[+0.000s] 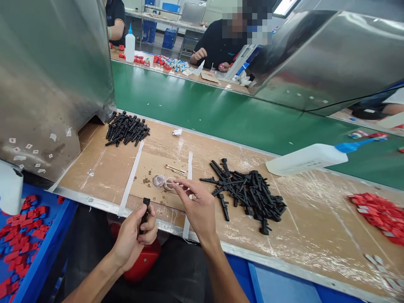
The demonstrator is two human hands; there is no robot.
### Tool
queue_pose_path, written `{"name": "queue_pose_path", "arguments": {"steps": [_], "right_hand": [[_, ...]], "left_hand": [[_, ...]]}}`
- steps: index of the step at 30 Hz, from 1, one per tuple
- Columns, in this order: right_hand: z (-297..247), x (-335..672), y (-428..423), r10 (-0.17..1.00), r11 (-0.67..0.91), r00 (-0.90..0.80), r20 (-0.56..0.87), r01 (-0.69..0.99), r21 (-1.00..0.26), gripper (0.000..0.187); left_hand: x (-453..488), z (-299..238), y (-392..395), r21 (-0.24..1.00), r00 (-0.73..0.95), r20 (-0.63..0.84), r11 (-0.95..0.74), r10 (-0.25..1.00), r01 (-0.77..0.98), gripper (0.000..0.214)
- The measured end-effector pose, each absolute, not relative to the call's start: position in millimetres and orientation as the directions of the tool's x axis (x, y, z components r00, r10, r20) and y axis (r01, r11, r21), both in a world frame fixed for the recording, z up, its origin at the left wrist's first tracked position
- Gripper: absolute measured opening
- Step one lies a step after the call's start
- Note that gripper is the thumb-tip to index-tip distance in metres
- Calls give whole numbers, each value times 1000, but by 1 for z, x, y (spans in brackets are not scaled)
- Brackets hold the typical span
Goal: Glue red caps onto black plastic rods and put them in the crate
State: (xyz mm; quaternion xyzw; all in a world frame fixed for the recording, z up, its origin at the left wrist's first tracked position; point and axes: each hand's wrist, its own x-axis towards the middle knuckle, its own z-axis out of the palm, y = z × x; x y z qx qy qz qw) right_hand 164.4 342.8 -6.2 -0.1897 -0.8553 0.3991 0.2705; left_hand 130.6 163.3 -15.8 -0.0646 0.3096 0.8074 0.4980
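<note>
Upright in my left hand [134, 240], between thumb and curled fingers, is a small black plastic part [146, 203] with a square end on top. My right hand [199, 205] is closed in a pinch, its fingertips at the rim of a small clear round cup [169, 183]; what they hold, if anything, is too small to make out. Beside that cup is another small clear container [158, 181]. Both lie on a stained cardboard sheet [145, 162] with a few thin sticks [175, 170]. To the right of my right hand is a pile of black plastic parts [252, 191].
Another pile of black parts [126, 128] lies at the left. A white bottle with a blue nozzle [311, 159] leans at the right, near red parts [378, 212]. A blue bin [47, 248] holds red pieces. Beyond the green belt [189, 101], two people sit working.
</note>
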Motion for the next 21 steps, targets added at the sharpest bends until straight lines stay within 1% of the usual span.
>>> {"name": "queue_pose_path", "arguments": {"steps": [2,4,7,13,16,19,21], "right_hand": [[-9,168,345,567,635,-740,363,112,-764,17],[-14,173,347,609,633,-689,392,124,-764,16],[-23,179,351,669,567,-650,361,132,-813,17],[-29,182,350,754,440,-579,310,93,-893,20],[-22,186,341,805,377,-511,300,51,-925,18],[-15,194,329,819,371,-476,320,14,-929,13],[-13,201,320,799,381,-497,338,-16,-924,11]], "left_hand": [[130,-18,165,389,-476,-401,-324,783,-862,29],[130,-21,168,394,-484,-399,-331,779,-858,29],[131,-26,172,429,-504,-412,-327,759,-842,28],[131,-29,174,390,-464,-439,-302,769,-870,29],[130,-27,173,400,-455,-434,-286,777,-871,28],[129,-27,173,421,-459,-438,-275,773,-864,27],[129,-27,174,426,-459,-442,-270,771,-863,27]]}}
